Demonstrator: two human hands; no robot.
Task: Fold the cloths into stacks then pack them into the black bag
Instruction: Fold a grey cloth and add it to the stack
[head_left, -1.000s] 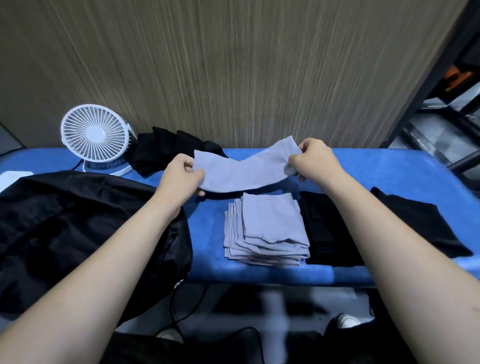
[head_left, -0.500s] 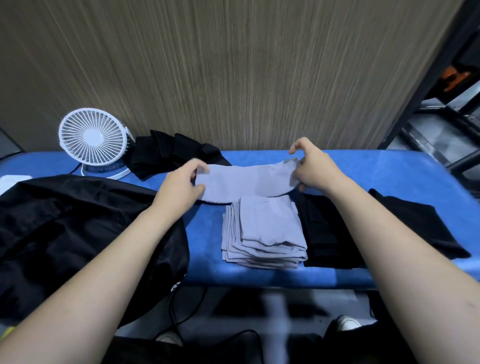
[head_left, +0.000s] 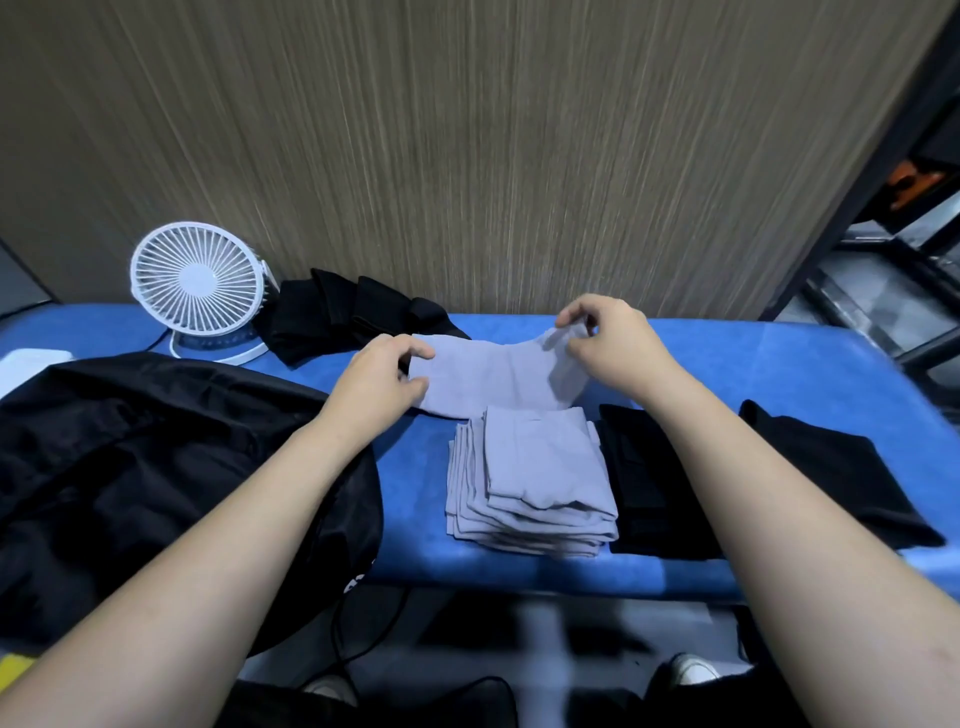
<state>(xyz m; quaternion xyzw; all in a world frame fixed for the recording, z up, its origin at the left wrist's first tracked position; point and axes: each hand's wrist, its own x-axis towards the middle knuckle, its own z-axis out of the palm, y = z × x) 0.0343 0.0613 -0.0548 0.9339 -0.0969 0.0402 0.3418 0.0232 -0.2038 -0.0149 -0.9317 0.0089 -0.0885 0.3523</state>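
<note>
A grey cloth (head_left: 488, 371) lies stretched across the blue table (head_left: 753, 364), just behind a stack of folded grey cloths (head_left: 535, 478). My left hand (head_left: 379, 379) pinches the cloth's left end. My right hand (head_left: 608, 343) pinches its right end, lifted slightly off the table. A stack of folded black cloths (head_left: 649, 493) sits right of the grey stack, partly under my right forearm. Another black cloth (head_left: 841, 478) lies further right. The black bag (head_left: 130, 467) lies slumped over the table's left side.
A white desk fan (head_left: 200, 291) stands at the back left, with a heap of unfolded black cloths (head_left: 348, 317) beside it. A wood-grain wall rises behind the table. Dark shelving (head_left: 883, 270) is at the right. Cables hang below the table's front edge.
The grey cloth has come down from in the air onto the table behind the grey stack. Both hands lowered with it and still hold its ends.
</note>
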